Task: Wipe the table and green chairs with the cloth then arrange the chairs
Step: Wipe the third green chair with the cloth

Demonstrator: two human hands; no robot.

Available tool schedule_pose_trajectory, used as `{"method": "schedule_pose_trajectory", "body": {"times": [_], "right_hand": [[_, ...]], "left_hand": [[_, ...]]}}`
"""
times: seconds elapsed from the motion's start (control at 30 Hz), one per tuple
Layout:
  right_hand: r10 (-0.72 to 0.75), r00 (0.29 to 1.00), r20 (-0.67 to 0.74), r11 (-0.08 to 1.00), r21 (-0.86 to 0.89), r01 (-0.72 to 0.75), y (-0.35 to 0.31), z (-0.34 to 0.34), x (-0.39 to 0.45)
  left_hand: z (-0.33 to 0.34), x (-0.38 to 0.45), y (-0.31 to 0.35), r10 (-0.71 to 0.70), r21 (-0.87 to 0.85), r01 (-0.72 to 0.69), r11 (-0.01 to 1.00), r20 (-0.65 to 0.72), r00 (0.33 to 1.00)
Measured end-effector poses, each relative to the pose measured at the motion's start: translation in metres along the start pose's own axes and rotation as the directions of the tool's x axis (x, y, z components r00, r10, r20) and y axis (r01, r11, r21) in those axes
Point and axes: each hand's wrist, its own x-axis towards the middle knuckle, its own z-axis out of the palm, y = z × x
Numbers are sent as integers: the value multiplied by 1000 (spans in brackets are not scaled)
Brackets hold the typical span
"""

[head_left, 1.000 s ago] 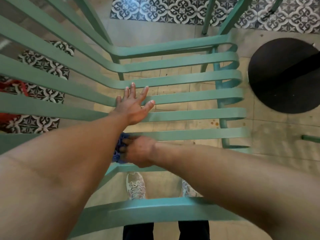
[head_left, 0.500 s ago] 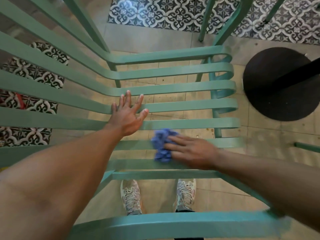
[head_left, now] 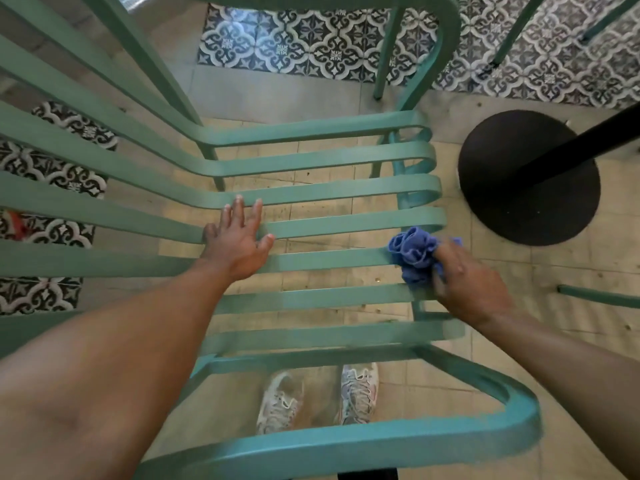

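The left hand [head_left: 239,240] lies flat on the slatted seat of the green chair [head_left: 332,195], fingers straight and spread across two slats near the seat's back edge, holding nothing; its forearm runs out of the lower left corner of the view. The right hand [head_left: 467,282] grips a bunched blue cloth [head_left: 414,252], fingers curled over it, and presses it on a slat close to the seat's front edge, where the slats curl downward; the hand is somewhat blurred, so the fingertips are hard to make out, and part of the cloth is hidden under the palm.

The chair's back slats rise to the left and are cut off by the left edge of the view; one green armrest [head_left: 346,445] crosses the bottom of the view, blurred at its right end; the other arches across the top and is cut off there. Through the gaps between the seat slats a pair of pale sneakers [head_left: 318,400] shows on the beige tiled floor [head_left: 588,244], partly hidden by the chair frame.

Just beyond the seat's front edge sits a round black base [head_left: 502,188] with a dark post rising from it and leaving the view at the right edge. Patterned tiles [head_left: 311,43] line the floor at the top and left; further green legs stand there, their upper parts out of view.
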Motion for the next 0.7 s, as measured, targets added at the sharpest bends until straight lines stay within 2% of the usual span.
{"method": "schedule_pose_trajectory", "body": {"times": [0.07,0.13,0.23,0.3,0.37,0.43,0.5,0.6,0.7], "right_hand": [[198,979,44,979,29,-200,-13,-6,1],[272,957,97,959,58,-278,-40,-11,2],[209,918,337,964,89,-252,-92,-20,-4],[181,879,441,957,126,-260,-118,-30,-12],[207,899,386,938,182,-294,-128,-55,-26],[276,933,232,917,227,-328,-121,-82,-50],[359,929,88,911,182,-369,-103,-109,-88],[535,845,-23,834,176,-523,-69,-147,-166],[737,674,-41,664,228,-712,-38,-178,-262]], "left_hand": [[-3,-8,11,-10,32,8,999,69,998],[-6,-24,28,20,44,-28,999,173,985],[-15,-54,57,90,61,-127,990,417,904],[-28,-76,75,153,130,-244,961,485,861],[-48,-97,93,222,200,-339,919,448,866],[-74,-118,117,306,261,-415,872,372,876],[-98,-140,148,407,311,-498,810,312,858],[-127,-181,211,547,350,-622,701,296,783],[-140,-234,284,675,380,-743,550,321,664]]}}
